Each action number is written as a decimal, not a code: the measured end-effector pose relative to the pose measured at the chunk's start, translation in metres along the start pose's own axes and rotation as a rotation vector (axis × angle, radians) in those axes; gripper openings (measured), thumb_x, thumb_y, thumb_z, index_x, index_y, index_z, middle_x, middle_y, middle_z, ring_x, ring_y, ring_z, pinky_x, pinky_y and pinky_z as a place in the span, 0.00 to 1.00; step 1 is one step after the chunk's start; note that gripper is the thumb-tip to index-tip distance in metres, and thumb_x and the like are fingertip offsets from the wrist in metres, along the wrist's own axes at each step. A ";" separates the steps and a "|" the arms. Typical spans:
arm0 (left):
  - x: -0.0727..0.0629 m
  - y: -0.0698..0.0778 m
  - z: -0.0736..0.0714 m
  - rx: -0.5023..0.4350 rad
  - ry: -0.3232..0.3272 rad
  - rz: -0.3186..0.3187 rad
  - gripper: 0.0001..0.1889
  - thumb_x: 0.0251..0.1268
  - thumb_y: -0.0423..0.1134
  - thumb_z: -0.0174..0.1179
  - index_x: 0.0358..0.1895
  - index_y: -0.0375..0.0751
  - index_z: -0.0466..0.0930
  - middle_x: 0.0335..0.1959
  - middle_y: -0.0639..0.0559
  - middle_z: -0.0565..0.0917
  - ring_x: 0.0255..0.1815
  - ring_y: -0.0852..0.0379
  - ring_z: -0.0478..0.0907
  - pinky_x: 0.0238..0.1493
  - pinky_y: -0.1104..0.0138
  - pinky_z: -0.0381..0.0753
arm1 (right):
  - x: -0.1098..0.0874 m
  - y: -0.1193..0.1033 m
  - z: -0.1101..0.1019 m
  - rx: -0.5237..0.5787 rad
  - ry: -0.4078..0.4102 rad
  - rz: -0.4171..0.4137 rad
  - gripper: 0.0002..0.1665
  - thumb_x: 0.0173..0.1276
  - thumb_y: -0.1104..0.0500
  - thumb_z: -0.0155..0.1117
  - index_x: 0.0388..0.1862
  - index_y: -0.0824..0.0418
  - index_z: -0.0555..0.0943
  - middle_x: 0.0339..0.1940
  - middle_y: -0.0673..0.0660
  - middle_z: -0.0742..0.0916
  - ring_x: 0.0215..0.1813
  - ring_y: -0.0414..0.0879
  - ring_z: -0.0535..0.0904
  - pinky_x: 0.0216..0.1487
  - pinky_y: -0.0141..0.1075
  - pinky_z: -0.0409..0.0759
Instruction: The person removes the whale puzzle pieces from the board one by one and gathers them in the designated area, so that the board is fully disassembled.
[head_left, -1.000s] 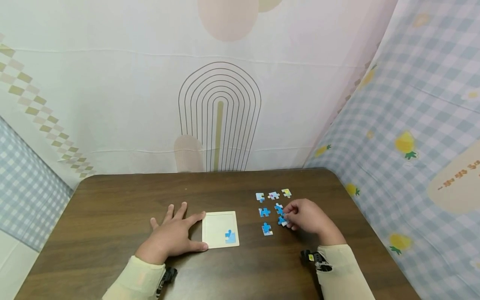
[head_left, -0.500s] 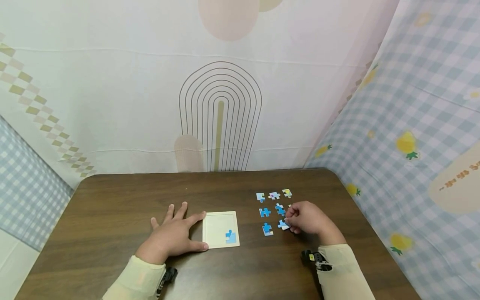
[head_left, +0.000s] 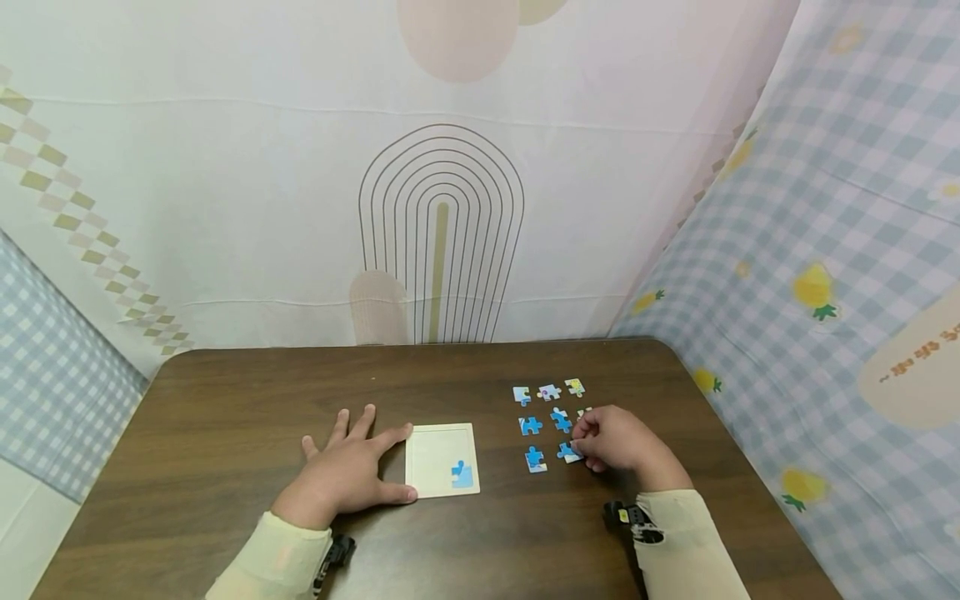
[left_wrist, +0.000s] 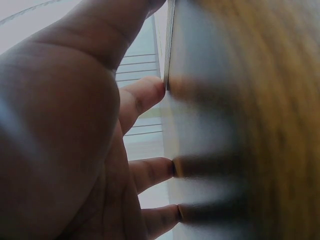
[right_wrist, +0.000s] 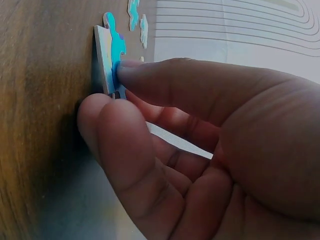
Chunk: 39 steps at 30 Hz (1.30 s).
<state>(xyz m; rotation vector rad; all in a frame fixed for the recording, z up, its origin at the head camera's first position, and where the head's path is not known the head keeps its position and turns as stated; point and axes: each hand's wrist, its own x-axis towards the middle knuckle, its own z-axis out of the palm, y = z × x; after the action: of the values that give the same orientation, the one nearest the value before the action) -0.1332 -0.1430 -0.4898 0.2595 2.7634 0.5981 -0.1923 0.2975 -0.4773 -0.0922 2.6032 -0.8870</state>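
My left hand lies spread on the table, its index fingertip and thumb against the left edge of a pale square puzzle tray. One light-blue jigsaw piece sits in the tray's lower right corner. To the right of the tray, my right hand pinches a blue-and-white jigsaw piece by its right side, low over the table. In the right wrist view the thumb is on the printed face of this piece, with fingertips at its lower end.
Loose jigsaw pieces lie in rough rows beside the right hand, among them a blue one, a middle one and a yellow one. Another is partly hidden behind the right hand. A patterned cloth hangs behind the table.
The right hand has shifted slightly toward the person with the pinched jigsaw piece, away from the middle piece. A piece behind the hand now partly shows. The left hand has stayed put.
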 end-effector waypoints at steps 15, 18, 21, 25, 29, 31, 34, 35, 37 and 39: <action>0.000 -0.001 0.000 -0.007 -0.003 -0.004 0.56 0.54 0.80 0.76 0.88 0.73 0.68 0.94 0.32 0.52 0.93 0.17 0.41 0.70 0.06 0.37 | -0.002 -0.007 -0.003 -0.051 0.014 -0.006 0.05 0.77 0.62 0.77 0.40 0.58 0.86 0.30 0.53 0.86 0.30 0.46 0.84 0.33 0.40 0.87; 0.000 -0.001 0.000 -0.011 -0.002 -0.003 0.56 0.54 0.80 0.76 0.88 0.73 0.68 0.94 0.32 0.51 0.93 0.17 0.40 0.70 0.06 0.36 | -0.006 -0.017 -0.003 -0.066 0.026 -0.057 0.06 0.76 0.62 0.77 0.39 0.57 0.86 0.28 0.52 0.85 0.28 0.45 0.82 0.32 0.40 0.84; 0.000 -0.001 -0.001 -0.011 -0.003 -0.003 0.56 0.54 0.80 0.76 0.88 0.73 0.68 0.94 0.32 0.51 0.93 0.17 0.40 0.70 0.06 0.36 | -0.010 -0.033 0.001 -0.111 0.043 -0.136 0.05 0.76 0.60 0.78 0.40 0.56 0.87 0.27 0.50 0.85 0.28 0.43 0.80 0.34 0.39 0.81; -0.001 -0.002 -0.002 -0.017 -0.008 -0.006 0.56 0.54 0.79 0.77 0.88 0.72 0.68 0.94 0.32 0.51 0.93 0.17 0.39 0.70 0.06 0.36 | -0.008 -0.056 0.014 -0.177 0.062 -0.261 0.05 0.74 0.58 0.79 0.41 0.55 0.89 0.30 0.45 0.86 0.31 0.39 0.79 0.37 0.37 0.79; -0.001 -0.002 -0.004 -0.018 -0.016 -0.011 0.56 0.55 0.80 0.76 0.88 0.72 0.68 0.95 0.32 0.50 0.93 0.17 0.39 0.70 0.06 0.35 | -0.003 -0.079 0.033 -0.215 0.050 -0.365 0.06 0.73 0.58 0.80 0.43 0.55 0.89 0.30 0.43 0.85 0.31 0.36 0.78 0.38 0.35 0.79; -0.001 -0.002 -0.003 -0.015 -0.017 -0.012 0.56 0.55 0.80 0.76 0.88 0.73 0.68 0.95 0.32 0.50 0.93 0.17 0.39 0.70 0.06 0.35 | -0.001 -0.089 0.043 -0.223 0.043 -0.391 0.06 0.73 0.58 0.81 0.43 0.55 0.90 0.29 0.42 0.84 0.31 0.35 0.78 0.38 0.35 0.80; 0.000 -0.002 -0.002 -0.010 -0.015 -0.011 0.56 0.54 0.80 0.76 0.88 0.73 0.68 0.94 0.32 0.51 0.93 0.17 0.39 0.70 0.06 0.36 | 0.001 -0.102 0.058 -0.235 0.033 -0.413 0.06 0.72 0.59 0.81 0.43 0.54 0.91 0.29 0.42 0.84 0.32 0.35 0.77 0.40 0.34 0.80; 0.000 -0.002 -0.002 -0.007 -0.013 -0.010 0.56 0.54 0.80 0.76 0.88 0.73 0.68 0.94 0.32 0.51 0.93 0.17 0.40 0.70 0.06 0.36 | 0.002 -0.106 0.063 -0.238 0.024 -0.420 0.05 0.72 0.59 0.81 0.43 0.54 0.91 0.29 0.42 0.83 0.32 0.35 0.77 0.40 0.35 0.80; 0.001 -0.002 -0.001 0.000 -0.011 -0.008 0.56 0.54 0.81 0.76 0.87 0.73 0.68 0.94 0.32 0.51 0.92 0.17 0.40 0.70 0.06 0.37 | 0.003 -0.113 0.072 -0.247 0.005 -0.439 0.06 0.72 0.60 0.82 0.43 0.55 0.91 0.28 0.42 0.82 0.32 0.35 0.76 0.41 0.35 0.80; 0.001 -0.001 0.000 0.004 -0.011 -0.007 0.55 0.53 0.82 0.75 0.87 0.74 0.69 0.94 0.32 0.52 0.92 0.17 0.41 0.70 0.06 0.37 | 0.004 -0.119 0.080 -0.262 -0.017 -0.448 0.07 0.71 0.60 0.82 0.44 0.57 0.91 0.27 0.43 0.81 0.30 0.36 0.74 0.41 0.36 0.79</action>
<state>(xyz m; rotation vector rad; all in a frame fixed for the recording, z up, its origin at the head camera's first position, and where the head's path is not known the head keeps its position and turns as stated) -0.1346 -0.1437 -0.4906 0.2526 2.7542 0.5879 -0.1727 0.1557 -0.4655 -0.7737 2.7141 -0.6661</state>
